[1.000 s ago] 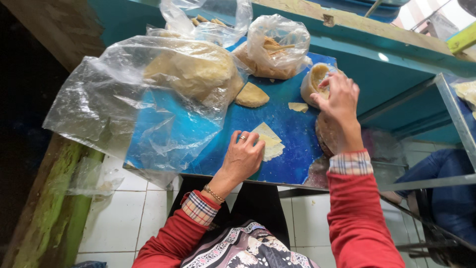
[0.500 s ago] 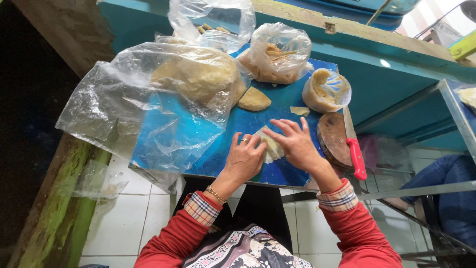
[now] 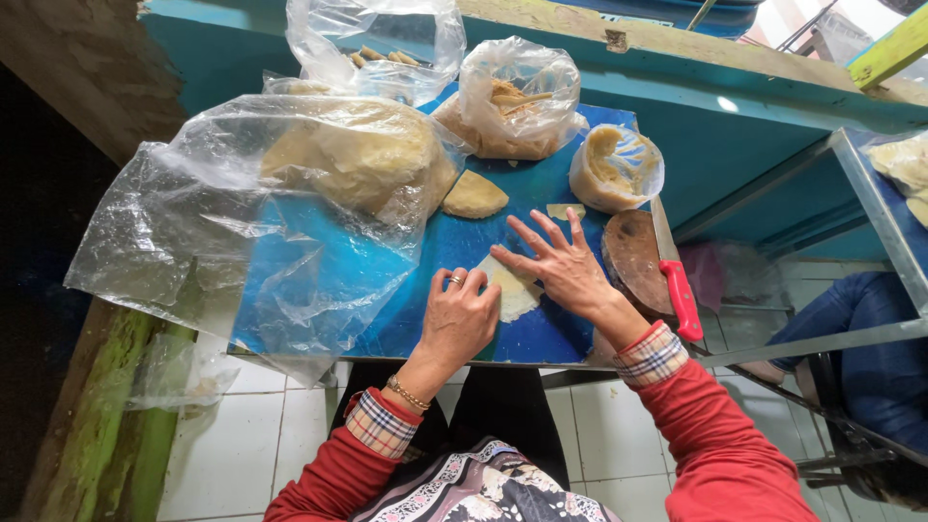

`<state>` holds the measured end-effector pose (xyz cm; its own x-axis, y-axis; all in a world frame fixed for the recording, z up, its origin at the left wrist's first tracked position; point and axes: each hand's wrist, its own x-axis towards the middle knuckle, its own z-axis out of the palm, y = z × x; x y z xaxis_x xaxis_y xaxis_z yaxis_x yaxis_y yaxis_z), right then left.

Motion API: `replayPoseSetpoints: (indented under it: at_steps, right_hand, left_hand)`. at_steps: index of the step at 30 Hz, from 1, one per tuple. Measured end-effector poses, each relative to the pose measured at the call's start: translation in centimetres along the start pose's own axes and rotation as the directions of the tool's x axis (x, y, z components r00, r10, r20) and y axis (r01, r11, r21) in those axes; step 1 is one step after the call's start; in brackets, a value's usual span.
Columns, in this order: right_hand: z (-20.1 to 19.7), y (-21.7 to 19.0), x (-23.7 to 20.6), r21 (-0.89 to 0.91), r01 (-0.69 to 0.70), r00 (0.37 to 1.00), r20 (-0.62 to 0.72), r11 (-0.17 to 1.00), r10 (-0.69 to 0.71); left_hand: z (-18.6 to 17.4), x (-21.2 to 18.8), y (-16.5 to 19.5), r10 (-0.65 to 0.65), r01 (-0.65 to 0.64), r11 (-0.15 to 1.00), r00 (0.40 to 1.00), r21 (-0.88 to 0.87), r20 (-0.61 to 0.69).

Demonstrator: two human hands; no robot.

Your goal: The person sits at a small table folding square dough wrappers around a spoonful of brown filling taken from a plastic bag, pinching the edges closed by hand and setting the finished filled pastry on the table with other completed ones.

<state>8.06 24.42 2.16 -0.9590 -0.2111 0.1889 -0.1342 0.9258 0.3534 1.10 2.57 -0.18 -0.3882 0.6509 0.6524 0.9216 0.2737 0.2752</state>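
Head view: both hands flat on a pale dough sheet (image 3: 512, 290) at the near edge of the blue worktop (image 3: 541, 333). Left hand (image 3: 462, 317) grip released, fingers curled onto the sheet. Right hand (image 3: 561, 266) grip released, fingers spread, pressing. Red-handled knife (image 3: 677, 280) just right, on a round wooden board (image 3: 633, 256).

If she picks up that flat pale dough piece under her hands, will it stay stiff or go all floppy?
Probably floppy: the flat pale dough piece looks thin and lies pressed flat on the blue board under the left hand and right hand. It may stick a little and stretch or tear if lifted by one edge. It looks light.
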Motion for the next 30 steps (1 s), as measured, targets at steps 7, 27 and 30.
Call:
replayPoseSetpoints:
  at_steps: [7,27,30]
  right_hand:
    - [0.3,2.0,1.3,-0.047,-0.076,0.991,-0.114,0.996,0.070]
    - [5.9,7.1,-0.6,-0.390,-0.469,0.877,-0.096,0.793,0.472]
    - [3.1,5.8,-1.3,-0.115,-0.488,0.872,-0.118,0.865,0.476]
  left_hand:
    - [-0.3,0.0,0.1,-0.001,0.001,1.000,1.000,-0.013,-0.007]
    - [-0.4,0.4,0.0,-0.012,0.011,0.998,1.000,-0.059,-0.017]
    - [-0.5,0.3,0.0,-0.017,0.016,0.996,1.000,-0.089,-0.011]
